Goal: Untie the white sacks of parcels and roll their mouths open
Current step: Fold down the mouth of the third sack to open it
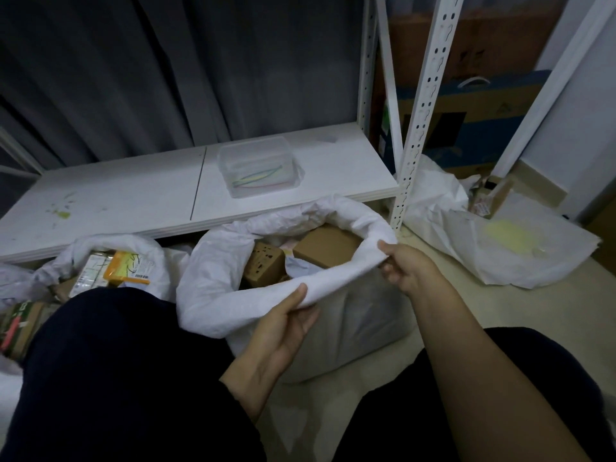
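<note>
Pinches the near rolled rim of the big white woven sack (pixel 213 295) with the left hand (pixel 286 325), thumb on top, to stop the roll slipping back. Pinches the same rim farther along with the right hand (pixel 405 266), each grip closed on cloth, to pull it tight between. Stands on the floor (pixel 460 258) just in front of the low white shelf board's (pixel 133 195) front edge, brown cardboard boxes (pixel 325 250) showing inside.

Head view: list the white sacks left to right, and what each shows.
Left sack with yellow parcel → middle sack with brown boxes, rim gripped by left hand and right hand → right sack, lying flat.
</note>
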